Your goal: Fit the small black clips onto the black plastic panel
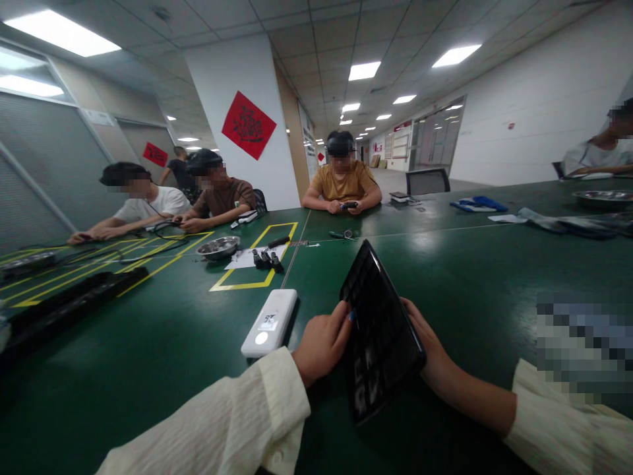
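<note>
A dark, glossy tablet [380, 343] stands tilted on edge above the green table, its black screen showing reflections. My right hand [429, 346] grips it from behind at the right edge; most of those fingers are hidden by the tablet. My left hand [324, 340] is closed at the tablet's left edge, thumb and fingers against it. A small blue spot shows at the left fingertips, too small to name. Just left of that hand lies a white power bank [271, 322] with a label marked in handwriting.
On the green table [198, 369] are a metal bowl [218, 248], several black cylindrical parts [267, 260] on white paper, and a long black tray [74, 300] at left. Blue cloth [477, 204] lies at far right. Several people sit around the table, one person [341, 178] opposite.
</note>
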{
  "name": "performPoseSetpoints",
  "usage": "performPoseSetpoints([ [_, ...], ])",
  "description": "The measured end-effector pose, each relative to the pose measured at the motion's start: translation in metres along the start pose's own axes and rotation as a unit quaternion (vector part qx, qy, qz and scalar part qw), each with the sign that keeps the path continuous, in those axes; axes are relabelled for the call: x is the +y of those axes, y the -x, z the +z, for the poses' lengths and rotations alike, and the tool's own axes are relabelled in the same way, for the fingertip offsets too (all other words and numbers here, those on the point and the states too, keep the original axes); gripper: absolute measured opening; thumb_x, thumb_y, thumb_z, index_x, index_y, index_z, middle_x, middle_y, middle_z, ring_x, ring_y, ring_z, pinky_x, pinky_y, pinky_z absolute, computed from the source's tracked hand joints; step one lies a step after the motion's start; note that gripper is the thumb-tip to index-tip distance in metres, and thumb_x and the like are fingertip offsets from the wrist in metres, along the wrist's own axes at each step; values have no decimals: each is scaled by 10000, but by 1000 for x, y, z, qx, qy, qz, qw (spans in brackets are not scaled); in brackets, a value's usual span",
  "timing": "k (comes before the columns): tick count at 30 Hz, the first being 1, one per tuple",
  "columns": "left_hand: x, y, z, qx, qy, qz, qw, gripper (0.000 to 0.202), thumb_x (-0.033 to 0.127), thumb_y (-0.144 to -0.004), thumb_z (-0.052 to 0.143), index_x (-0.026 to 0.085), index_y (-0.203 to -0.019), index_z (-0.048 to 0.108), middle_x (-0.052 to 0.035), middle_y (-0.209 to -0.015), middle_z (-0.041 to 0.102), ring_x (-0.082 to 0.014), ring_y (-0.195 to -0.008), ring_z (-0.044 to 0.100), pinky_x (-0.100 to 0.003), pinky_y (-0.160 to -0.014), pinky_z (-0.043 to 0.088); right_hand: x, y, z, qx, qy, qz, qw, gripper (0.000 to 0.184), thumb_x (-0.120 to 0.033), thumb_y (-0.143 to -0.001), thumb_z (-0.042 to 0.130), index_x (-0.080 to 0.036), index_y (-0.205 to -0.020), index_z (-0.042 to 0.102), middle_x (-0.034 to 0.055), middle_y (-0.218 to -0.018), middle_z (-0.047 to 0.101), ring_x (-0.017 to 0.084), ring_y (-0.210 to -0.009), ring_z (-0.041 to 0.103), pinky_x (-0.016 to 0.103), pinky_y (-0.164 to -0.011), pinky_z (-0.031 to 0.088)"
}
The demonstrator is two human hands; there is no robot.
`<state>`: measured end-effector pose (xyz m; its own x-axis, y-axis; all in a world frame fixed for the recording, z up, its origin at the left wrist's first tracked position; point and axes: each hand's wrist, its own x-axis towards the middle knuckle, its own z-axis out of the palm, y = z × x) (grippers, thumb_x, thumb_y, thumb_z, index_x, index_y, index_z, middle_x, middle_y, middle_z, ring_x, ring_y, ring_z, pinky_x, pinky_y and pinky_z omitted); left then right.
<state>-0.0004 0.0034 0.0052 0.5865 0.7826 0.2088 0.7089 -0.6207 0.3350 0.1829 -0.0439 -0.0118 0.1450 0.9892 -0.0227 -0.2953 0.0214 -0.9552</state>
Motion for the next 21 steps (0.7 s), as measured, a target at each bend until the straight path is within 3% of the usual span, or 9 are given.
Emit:
performPoseSetpoints([
  [12, 1, 0, -4, -6, -22, 5, 1000, 290, 338, -938, 225, 194, -979, 473, -17, -683, 602, -183, -638, 594, -246, -555, 338, -1, 1, 1, -6, -13, 2, 1000, 422, -508, -683, 578, -252, -1010, 504, -14, -723, 570, 179, -652, 533, 334, -658, 424],
  [21, -3, -1, -1, -2, 0, -5, 1000, 410, 371, -948, 185, 186, -813, 526, -22, -666, 591, -160, -613, 572, -236, -568, 340, 2, 0, -1, -2, 2, -1, 1000, 412, -508, -693, 563, -250, -1011, 518, -14, -694, 553, 191, -673, 534, 347, -687, 423],
])
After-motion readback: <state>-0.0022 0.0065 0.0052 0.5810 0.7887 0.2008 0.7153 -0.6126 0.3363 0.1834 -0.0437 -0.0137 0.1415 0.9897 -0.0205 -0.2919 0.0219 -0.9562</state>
